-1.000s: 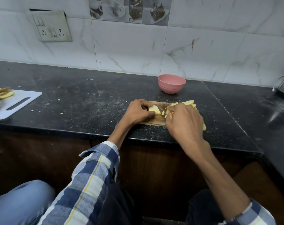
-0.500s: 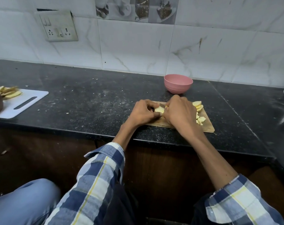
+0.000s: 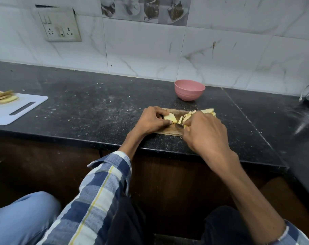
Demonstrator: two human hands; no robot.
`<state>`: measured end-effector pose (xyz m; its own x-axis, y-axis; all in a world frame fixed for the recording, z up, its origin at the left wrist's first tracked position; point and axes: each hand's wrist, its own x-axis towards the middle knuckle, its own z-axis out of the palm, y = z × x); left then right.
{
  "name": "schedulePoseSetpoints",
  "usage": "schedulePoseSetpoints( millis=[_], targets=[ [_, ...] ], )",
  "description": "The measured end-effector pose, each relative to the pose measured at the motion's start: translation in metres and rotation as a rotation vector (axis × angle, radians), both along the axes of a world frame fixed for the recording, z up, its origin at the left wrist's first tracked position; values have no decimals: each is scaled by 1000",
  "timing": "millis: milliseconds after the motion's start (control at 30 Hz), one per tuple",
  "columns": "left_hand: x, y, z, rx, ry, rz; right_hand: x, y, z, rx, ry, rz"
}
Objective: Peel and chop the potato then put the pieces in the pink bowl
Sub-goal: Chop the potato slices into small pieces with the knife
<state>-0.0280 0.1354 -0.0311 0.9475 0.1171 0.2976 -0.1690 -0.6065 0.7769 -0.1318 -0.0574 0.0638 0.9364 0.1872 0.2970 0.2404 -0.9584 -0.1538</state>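
Potato [image 3: 170,117] is peeled, pale yellow, lying on the wooden board [image 3: 169,132] at the near edge of the desk [image 3: 90,110]. One larger chunk remains uncut; the left hand [image 3: 151,121] holds it with curled fingers [image 3: 165,122] pinching its left side. Cut pieces [image 3: 207,111] sit in a loose pile on the right half of the board, partly hidden by the right hand [image 3: 205,133]. Right hand's fingers are curled down over the board; a dark blade [image 3: 178,126] shows just beside them, so it is probably gripping a knife, though the handle is hidden. Pink bowl [image 3: 189,90] stands just behind the board, apart from it; no pieces visible inside from this angle. Judgement: peeling done, chopping mostly done, one chunk left to cut, transfer to bowl not yet started. White board [image 3: 17,108] with other slices lies far left.
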Motion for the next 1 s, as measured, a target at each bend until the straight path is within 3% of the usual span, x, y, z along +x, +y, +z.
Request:
schedulePoseSetpoints(
  millis=[233,567,1000],
  targets=[
    [-1,3,-1,-35,4,10,28,13,-15,99,-115,8],
    [-2,3,-1,-29,-23,-1,62,42,-26,134,-39,19],
    [-3,1,0,-28,-29,9,29,19,-6,29,58,16]
  ],
)
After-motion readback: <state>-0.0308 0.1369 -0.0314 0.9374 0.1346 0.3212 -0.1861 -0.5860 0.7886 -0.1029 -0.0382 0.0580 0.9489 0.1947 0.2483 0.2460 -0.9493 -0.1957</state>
